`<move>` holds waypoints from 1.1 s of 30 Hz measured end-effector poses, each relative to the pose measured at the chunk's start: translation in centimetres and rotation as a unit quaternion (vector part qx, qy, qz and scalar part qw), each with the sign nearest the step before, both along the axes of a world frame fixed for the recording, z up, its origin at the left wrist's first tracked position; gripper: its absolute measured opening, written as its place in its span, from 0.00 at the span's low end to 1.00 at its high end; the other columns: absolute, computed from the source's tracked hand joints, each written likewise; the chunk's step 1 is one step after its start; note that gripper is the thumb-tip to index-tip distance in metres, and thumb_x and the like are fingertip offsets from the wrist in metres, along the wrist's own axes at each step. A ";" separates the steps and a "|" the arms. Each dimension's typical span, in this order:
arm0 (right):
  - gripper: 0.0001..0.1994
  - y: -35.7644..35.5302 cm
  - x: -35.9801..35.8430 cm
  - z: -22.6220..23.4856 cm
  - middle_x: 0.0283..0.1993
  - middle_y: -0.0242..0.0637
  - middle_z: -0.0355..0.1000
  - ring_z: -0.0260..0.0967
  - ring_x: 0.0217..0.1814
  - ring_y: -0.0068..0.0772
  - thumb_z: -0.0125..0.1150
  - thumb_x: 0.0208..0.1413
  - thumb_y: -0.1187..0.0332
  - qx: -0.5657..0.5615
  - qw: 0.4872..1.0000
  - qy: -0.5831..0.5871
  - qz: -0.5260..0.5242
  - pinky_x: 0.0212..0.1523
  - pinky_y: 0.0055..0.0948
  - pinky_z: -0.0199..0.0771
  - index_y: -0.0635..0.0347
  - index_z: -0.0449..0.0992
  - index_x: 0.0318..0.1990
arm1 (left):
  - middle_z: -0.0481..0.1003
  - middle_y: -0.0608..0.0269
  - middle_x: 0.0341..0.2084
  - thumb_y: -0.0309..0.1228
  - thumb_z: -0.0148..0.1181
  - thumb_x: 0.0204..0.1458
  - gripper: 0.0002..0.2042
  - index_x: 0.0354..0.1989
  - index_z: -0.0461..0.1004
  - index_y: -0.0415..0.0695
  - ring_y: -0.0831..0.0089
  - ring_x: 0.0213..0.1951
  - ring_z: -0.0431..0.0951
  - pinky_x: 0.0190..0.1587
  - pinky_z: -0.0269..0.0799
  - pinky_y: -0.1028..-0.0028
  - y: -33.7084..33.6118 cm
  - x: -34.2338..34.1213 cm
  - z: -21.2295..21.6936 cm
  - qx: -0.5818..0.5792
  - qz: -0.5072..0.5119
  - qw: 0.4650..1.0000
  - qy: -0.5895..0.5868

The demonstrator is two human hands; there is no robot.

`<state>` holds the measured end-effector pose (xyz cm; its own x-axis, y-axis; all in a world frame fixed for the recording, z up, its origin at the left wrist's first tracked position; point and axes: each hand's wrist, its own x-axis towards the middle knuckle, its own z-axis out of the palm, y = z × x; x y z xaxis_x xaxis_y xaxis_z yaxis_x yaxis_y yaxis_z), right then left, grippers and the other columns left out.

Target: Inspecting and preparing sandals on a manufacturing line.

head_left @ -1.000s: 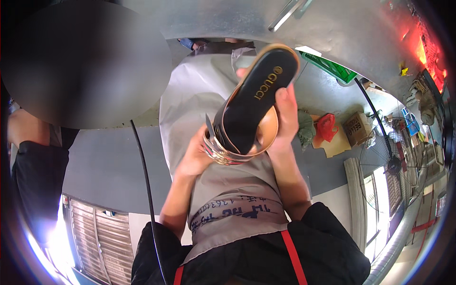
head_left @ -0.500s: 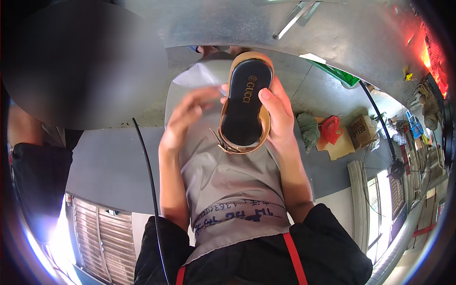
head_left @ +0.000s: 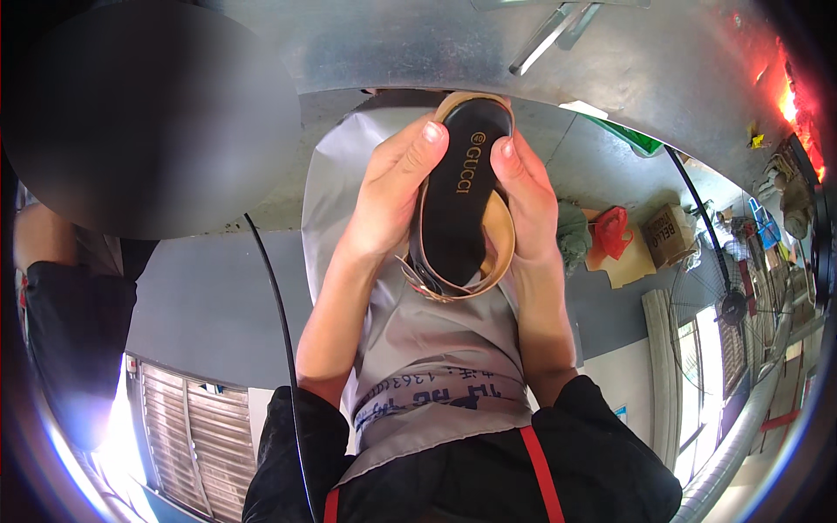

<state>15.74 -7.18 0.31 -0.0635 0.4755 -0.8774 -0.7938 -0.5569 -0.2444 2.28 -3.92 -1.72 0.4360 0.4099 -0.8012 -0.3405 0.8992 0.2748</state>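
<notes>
Workshop interior; grey apron (head_left: 427, 344) was seen nearest. Over it, black-insoled sandal (head_left: 462, 205) was held, far end pinched at both edges by fingers (head_left: 418, 155) of left hand (head_left: 388, 196) and right hand (head_left: 534, 205). Judged light, firm-soled, strap (head_left: 500, 231) flexible; sole edges were deemed best grip. Metal counter (head_left: 392, 52) was placed beyond.
</notes>
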 end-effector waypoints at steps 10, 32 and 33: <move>0.20 0.4 -2.1 0.9 0.53 0.36 0.70 0.70 0.52 0.23 0.44 0.71 0.58 -0.012 0.998 0.019 -0.053 0.53 0.25 0.70 0.64 0.64 0.60 | 0.77 0.64 0.38 0.42 0.49 0.66 0.21 0.52 0.73 0.34 0.81 0.38 0.75 0.39 0.70 0.80 2.9 -0.8 0.9 -0.078 -0.036 0.996 0.005; 0.17 1.7 3.9 -0.9 0.42 0.29 0.71 0.68 0.45 0.19 0.53 0.67 0.62 0.014 0.967 -0.073 0.242 0.49 0.22 0.68 0.67 0.71 0.55 | 0.71 0.63 0.50 0.49 0.45 0.66 0.27 0.61 0.65 0.36 0.77 0.52 0.69 0.55 0.64 0.77 -3.5 1.7 -1.5 0.039 0.112 0.992 -0.033; 0.18 1.7 4.2 -1.0 0.46 0.31 0.71 0.67 0.48 0.19 0.53 0.67 0.61 0.016 0.970 -0.032 0.239 0.51 0.22 0.68 0.67 0.69 0.57 | 0.71 0.63 0.50 0.49 0.45 0.66 0.27 0.61 0.65 0.37 0.77 0.52 0.69 0.55 0.63 0.76 -3.5 1.4 -1.8 0.050 0.095 0.993 -0.048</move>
<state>19.94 -5.44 -0.69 -0.2301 0.4323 -0.8719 -0.4287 -0.8493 -0.3080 3.68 -7.37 -3.53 0.4162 0.5670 -0.7108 -0.5301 0.7865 0.3170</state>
